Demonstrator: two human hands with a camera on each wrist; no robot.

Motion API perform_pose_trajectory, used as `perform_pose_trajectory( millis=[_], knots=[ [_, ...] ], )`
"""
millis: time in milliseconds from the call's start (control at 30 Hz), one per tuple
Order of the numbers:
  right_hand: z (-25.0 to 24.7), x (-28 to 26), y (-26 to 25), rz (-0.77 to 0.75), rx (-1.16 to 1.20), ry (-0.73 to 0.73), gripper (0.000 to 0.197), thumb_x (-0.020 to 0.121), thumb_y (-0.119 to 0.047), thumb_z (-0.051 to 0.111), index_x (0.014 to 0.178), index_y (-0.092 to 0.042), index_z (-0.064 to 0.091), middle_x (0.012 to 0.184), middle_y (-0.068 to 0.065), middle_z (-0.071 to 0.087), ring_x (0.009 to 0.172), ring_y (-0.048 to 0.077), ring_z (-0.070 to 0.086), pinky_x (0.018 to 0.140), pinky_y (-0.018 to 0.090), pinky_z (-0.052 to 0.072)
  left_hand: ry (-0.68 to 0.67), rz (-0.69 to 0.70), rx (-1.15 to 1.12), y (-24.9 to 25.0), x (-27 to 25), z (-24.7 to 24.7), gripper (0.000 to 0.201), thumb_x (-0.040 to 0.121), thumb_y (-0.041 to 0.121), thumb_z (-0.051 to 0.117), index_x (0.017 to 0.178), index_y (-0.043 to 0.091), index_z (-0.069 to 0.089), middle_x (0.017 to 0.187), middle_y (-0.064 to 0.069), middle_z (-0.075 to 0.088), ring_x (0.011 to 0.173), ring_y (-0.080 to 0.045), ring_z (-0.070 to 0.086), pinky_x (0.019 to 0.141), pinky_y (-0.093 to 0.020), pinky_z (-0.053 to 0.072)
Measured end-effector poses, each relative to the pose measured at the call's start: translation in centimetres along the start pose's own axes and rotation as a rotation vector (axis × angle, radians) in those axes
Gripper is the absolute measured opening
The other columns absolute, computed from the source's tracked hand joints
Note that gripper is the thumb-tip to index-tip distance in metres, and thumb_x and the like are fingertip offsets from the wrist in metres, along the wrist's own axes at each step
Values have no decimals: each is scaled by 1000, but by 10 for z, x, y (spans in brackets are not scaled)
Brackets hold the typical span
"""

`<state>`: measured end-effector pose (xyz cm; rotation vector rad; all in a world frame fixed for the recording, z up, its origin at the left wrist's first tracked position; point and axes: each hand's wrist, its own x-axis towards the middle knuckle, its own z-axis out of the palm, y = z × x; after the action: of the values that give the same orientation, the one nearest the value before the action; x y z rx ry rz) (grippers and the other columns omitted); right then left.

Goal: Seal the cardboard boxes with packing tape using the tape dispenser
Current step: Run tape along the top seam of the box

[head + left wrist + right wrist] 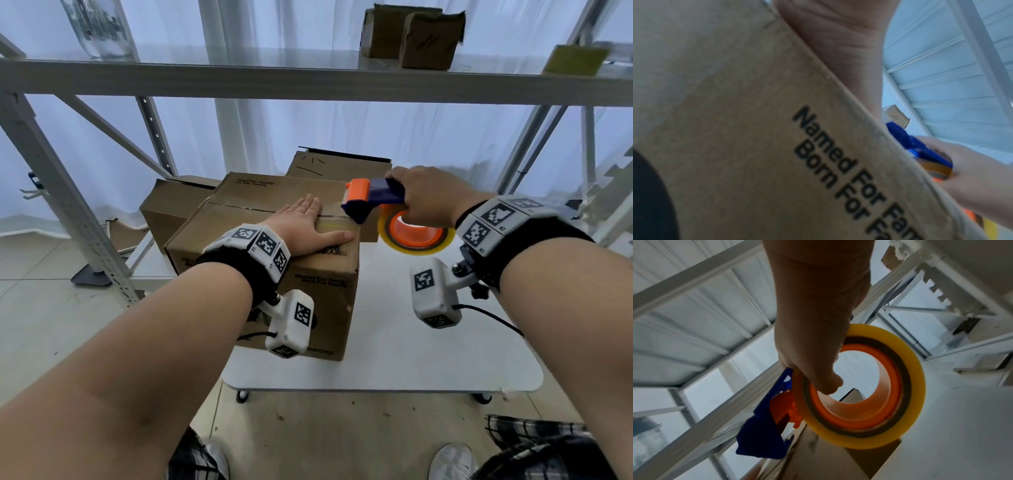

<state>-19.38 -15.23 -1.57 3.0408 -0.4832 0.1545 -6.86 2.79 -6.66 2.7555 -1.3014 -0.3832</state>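
The box (263,240) sat on the left part of the white table (428,342), flaps down, with the left hand (305,226) flat on its top, fingers straight, thumb along the near edge. The right hand (428,198) was wrapped round the dispenser (373,198), whose blue nose met the right end of the top seam; the tape roll (416,236) hung past the box's right edge. To do this well, I judged, the nose should be pressed down first so the tape bites, then drawn straight along the seam while the flat hand keeps the flaps level and slides clear. The left fingers lay right on that seam, so they were the main obstacle. 2 more boxes (339,164) stood just behind, touching or nearly so, leaving little overrun room.
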Motion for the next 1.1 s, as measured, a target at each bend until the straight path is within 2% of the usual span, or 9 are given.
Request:
perform_pose_trajectory(
  millis=[133, 333, 433, 533, 633, 700, 800, 933, 1100],
  knots=[
    [-5, -7, 12, 38, 26, 21, 49, 79, -13, 62, 124, -18, 46, 104, 10, 57, 89, 28, 55, 80, 40, 48, -16, -14, 14, 3, 2, -2, 102, 80, 81, 27, 153, 16, -4, 160, -1, -9, 147, -14, -5, 119, -34, -1],
    [-8, -10, 14, 22, 50, 28, 51, 76, -15, 63, 124, -22, 46, 104, 8, 58, 90, 27, 56, 82, 44, 51, -12, -6, 30, 2, 2, 0, 103, 79, 81, 27, 153, 16, -4, 160, -1, -9, 147, -14, -5, 120, -35, -1],
    [6, -16, 17, 51, 94, 10, 49, 77, -11, 62, 123, -20, 46, 101, 5, 57, 88, 25, 54, 80, 38, 48, -11, -6, 24, 2, 3, -1, 102, 79, 81, 27, 153, 16, -4, 160, -1, -9, 147, -13, -5, 119, -34, -1],
    [17, -23, 24, 81, 115, -1, 48, 79, -9, 62, 124, -18, 46, 97, 2, 52, 85, 22, 48, 74, 32, 39, -21, -7, 28, 2, 2, -2, 102, 80, 81, 27, 153, 16, -4, 160, -1, -9, 147, -14, -5, 120, -35, -1],
    [13, -22, 28, 83, 119, 29, 48, 78, -11, 63, 123, -18, 46, 103, 6, 57, 87, 24, 52, 78, 36, 45, -33, -34, 46, 7, 2, -5, 105, 79, 82, 25, 152, 14, -5, 160, -3, -10, 147, -16, -6, 120, -36, -1],
    [6, -19, 26, 67, 89, 53, 48, 77, -12, 62, 122, -20, 47, 103, 8, 59, 89, 27, 55, 81, 42, 49, -48, -85, 74, 17, 6, -6, 116, 72, 89, 22, 152, 11, -7, 159, -7, -11, 147, -20, -6, 119, -41, -1],
    [-4, -15, 25, 49, 55, 77, 49, 77, -13, 62, 122, -20, 47, 101, 8, 57, 88, 28, 56, 80, 42, 50, -68, -173, 92, 30, 10, -5, 128, 64, 95, 24, 150, 7, -8, 159, -11, -13, 147, -24, -9, 118, -48, 0],
    [-9, -15, 26, 43, 31, 72, 49, 77, -13, 61, 123, -21, 46, 102, 7, 57, 89, 27, 56, 79, 41, 50, 16, -173, 32, 31, 11, 4, 118, 72, 87, 33, 152, 9, -5, 160, -8, -9, 147, -20, -9, 118, -47, -2],
    [-5, -16, 26, 40, 29, 65, 51, 77, -13, 61, 125, -22, 45, 102, 7, 57, 89, 26, 56, 81, 43, 51, 114, -130, -9, 30, 6, 6, 106, 75, 82, 38, 153, 21, 2, 160, -5, 6, 147, -22, 5, 118, -46, 6]
  ],
)
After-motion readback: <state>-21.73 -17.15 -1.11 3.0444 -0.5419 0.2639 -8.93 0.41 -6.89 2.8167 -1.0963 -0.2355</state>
